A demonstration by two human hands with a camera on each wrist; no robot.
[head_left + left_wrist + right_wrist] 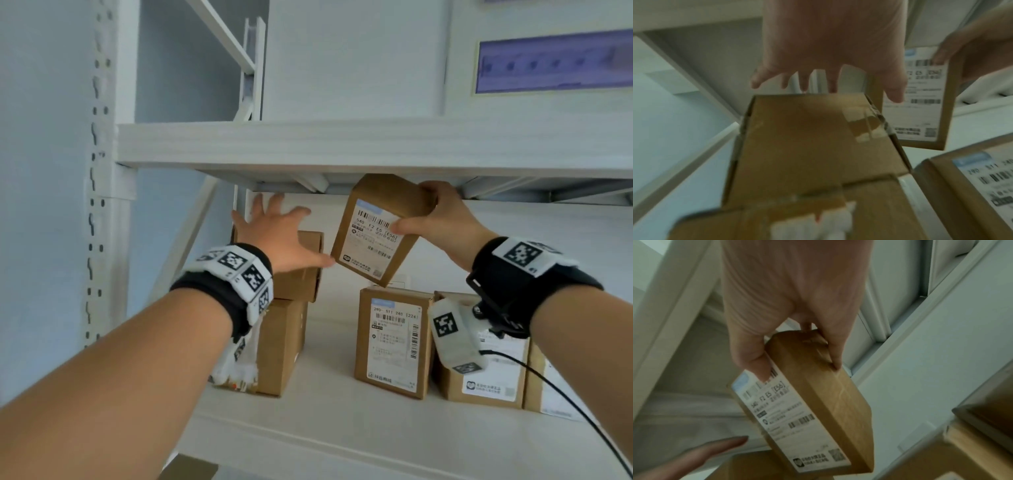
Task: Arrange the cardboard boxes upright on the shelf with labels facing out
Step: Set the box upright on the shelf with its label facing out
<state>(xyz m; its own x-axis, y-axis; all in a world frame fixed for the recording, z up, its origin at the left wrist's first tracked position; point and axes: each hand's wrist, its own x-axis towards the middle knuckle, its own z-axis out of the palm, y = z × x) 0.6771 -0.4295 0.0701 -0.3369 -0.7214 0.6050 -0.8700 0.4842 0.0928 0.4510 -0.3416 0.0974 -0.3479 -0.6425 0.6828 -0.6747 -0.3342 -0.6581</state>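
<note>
My right hand point(435, 219) grips a labelled cardboard box point(376, 229) by its top end and holds it tilted in the air, just under the upper shelf board point(342, 144); thumb on the label point(789, 415), fingers behind. My left hand point(274, 226) is open with fingers spread above the upper box point(305, 274) of a two-box stack at the left; its thumb reaches close to the held box's lower corner. The lower stack box point(281, 346) shows plain sides. Another labelled box point(390, 342) stands upright, label outward, on the lower shelf point(342, 431).
Two more labelled boxes point(486, 380) stand to the right, partly hidden by my right wrist camera and its cable point(565, 394). A perforated white upright point(102, 205) and a diagonal brace bound the left side. A gap lies between the stack and the upright boxes.
</note>
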